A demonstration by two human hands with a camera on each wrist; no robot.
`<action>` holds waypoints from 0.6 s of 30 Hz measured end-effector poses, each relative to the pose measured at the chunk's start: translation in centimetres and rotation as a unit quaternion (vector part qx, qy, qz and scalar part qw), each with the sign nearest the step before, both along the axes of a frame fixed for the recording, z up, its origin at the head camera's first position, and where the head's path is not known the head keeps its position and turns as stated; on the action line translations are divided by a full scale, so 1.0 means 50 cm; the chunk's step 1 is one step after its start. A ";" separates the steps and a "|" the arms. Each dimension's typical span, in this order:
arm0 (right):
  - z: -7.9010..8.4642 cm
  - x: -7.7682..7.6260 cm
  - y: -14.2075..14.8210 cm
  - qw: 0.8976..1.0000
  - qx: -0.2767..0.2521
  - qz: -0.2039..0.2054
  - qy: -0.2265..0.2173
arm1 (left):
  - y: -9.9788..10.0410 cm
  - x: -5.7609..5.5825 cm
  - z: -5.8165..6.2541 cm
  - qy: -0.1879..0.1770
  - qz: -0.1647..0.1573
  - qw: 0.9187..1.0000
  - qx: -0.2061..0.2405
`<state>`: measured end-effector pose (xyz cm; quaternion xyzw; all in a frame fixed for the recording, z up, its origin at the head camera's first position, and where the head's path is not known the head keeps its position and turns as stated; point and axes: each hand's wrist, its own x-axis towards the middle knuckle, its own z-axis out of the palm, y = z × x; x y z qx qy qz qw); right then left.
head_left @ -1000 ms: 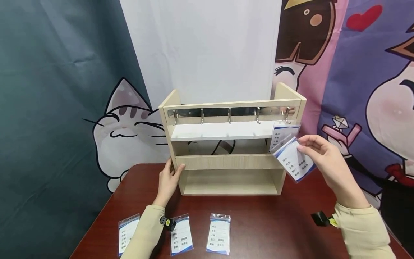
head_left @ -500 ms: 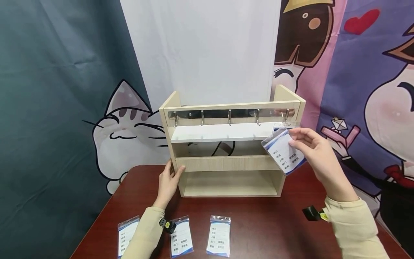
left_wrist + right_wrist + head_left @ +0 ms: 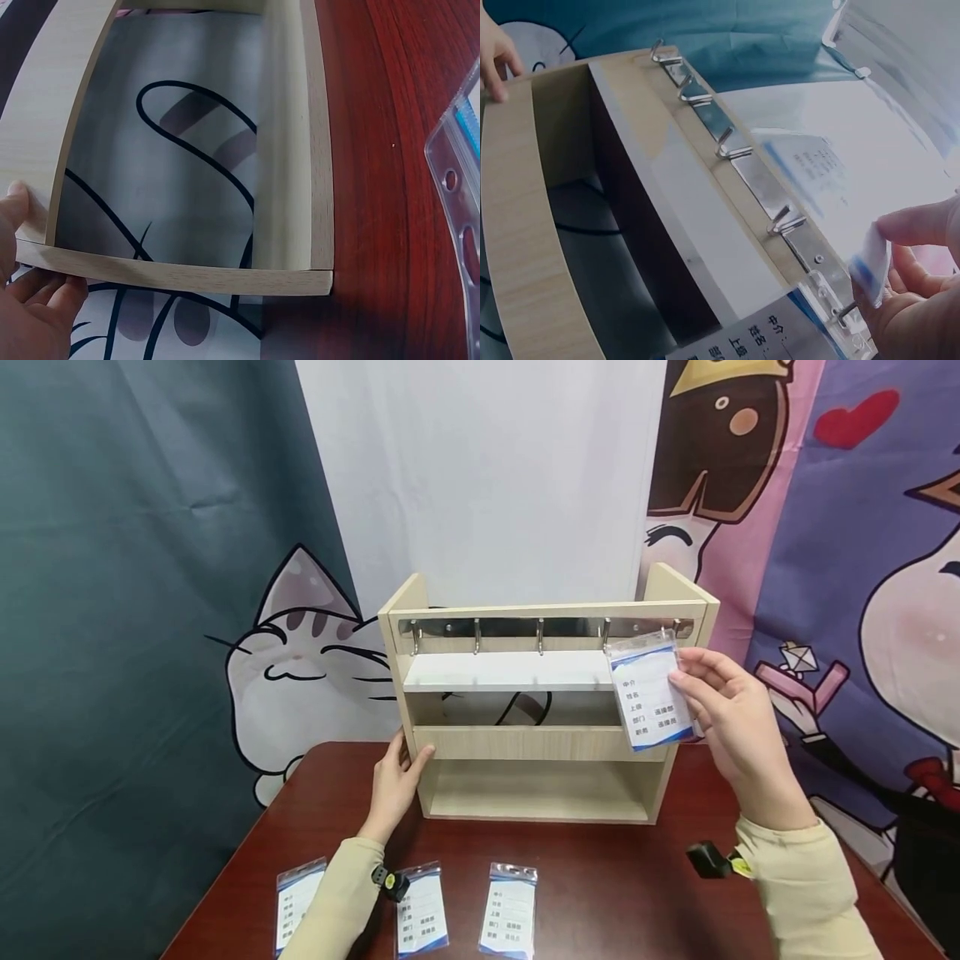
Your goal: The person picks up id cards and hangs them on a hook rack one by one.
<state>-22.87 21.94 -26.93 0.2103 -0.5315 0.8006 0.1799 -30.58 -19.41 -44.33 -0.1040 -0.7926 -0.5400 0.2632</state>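
Note:
My right hand (image 3: 731, 731) pinches the right edge of an ID badge (image 3: 651, 697) in a clear plastic sleeve, white with blue bands. The badge stands nearly upright before the right end of a pale wooden shelf unit (image 3: 517, 743), its top edge overlapping the rightmost hooks. Behind it, in the right wrist view, another badge (image 3: 761, 334) hangs at the end hook; the held badge hides it in the head view. My left hand (image 3: 393, 785) grips the unit's left side panel, thumb on the front board (image 3: 26, 150) and fingers around the outside.
A metal rail (image 3: 510, 627) with several hooks runs along the unit's top front. On the red-brown table (image 3: 600, 893) lie three more badges: one at the left (image 3: 296, 897), one by my left wrist (image 3: 422, 914) and one nearer the middle (image 3: 508, 910). Printed curtains hang behind.
My right hand has moved left and slightly up with the badge, which has turned from tilted to nearly upright and now covers the hanging badge. My left hand keeps its grip on the unit.

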 end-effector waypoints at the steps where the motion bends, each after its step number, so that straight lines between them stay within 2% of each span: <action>1: 0.001 0.000 -0.002 1.000 -0.002 0.000 0.000 | 0.000 0.000 -0.001 -0.002 0.000 1.000 0.001; 5: 0.001 0.000 -0.012 1.000 0.001 -0.009 -0.004 | 0.002 0.002 -0.005 -0.012 -0.001 1.000 0.006; 8: 0.001 -0.001 -0.018 1.000 0.006 -0.018 -0.010 | 0.008 0.010 0.001 -0.011 -0.003 1.000 0.010; 15: 0.007 -0.006 -0.023 0.999 -0.002 -0.035 -0.015 | 0.028 0.054 0.064 -0.010 -0.004 1.000 -0.005; 18: 0.009 -0.006 -0.023 0.999 -0.007 -0.037 -0.017 | 0.020 0.036 0.046 -0.011 -0.003 1.000 -0.001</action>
